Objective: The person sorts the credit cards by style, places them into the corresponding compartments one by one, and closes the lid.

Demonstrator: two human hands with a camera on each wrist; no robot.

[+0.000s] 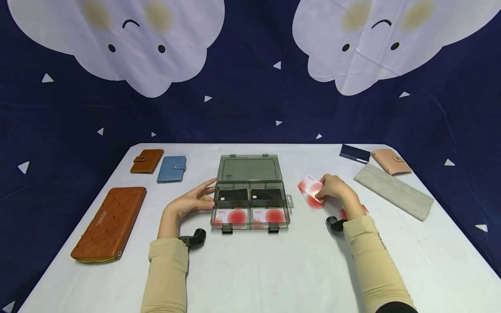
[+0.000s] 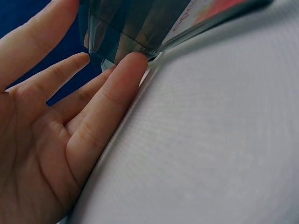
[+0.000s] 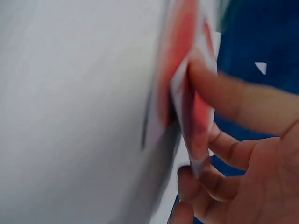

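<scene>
A smoky see-through plastic box stands in the middle of the table with its lid laid back. Red-and-white cards lie in its two front compartments, and flat black items in the two behind. My left hand touches the box's left side, its fingers fairly straight in the left wrist view. To the right of the box, my right hand pinches a red-and-white card between thumb and fingers. Under it is another such card on the table. More red and white shows partly hidden by my right wrist.
On the left are a large brown wallet, a small brown card holder and a blue one. On the right lie a dark blue case, a tan card holder and a grey pouch.
</scene>
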